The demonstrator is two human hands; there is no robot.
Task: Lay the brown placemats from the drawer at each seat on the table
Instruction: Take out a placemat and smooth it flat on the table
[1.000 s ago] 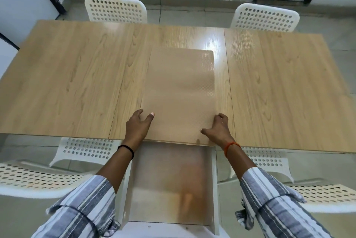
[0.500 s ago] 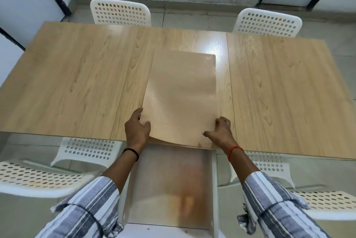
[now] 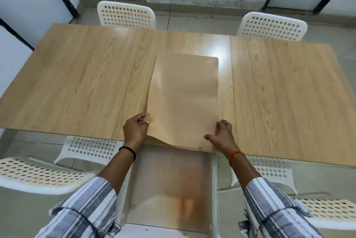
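A brown textured placemat [image 3: 185, 99] lies lengthwise in the middle of the wooden table [image 3: 77, 83], its near end hanging just over the front edge. My left hand [image 3: 135, 130] pinches the mat's near left edge, which curls up off the surface and shows another brown layer beneath. My right hand [image 3: 221, 135] holds the near right corner, thumb on top and fingers curled at the side edge. Below the table's front edge the white drawer [image 3: 169, 189] stands pulled out, and I see no mats in it.
Two white perforated chairs stand at the far side, one on the left [image 3: 126, 15] and one on the right [image 3: 271, 26]. Two more flank the drawer on my side, left [image 3: 38, 176] and right [image 3: 327, 212]. Walls and dark-framed panels close the room behind.
My left hand went from lying flat on the mat to pinching its near left edge, and that edge has lifted and curled. The right hand stayed at the near right corner.
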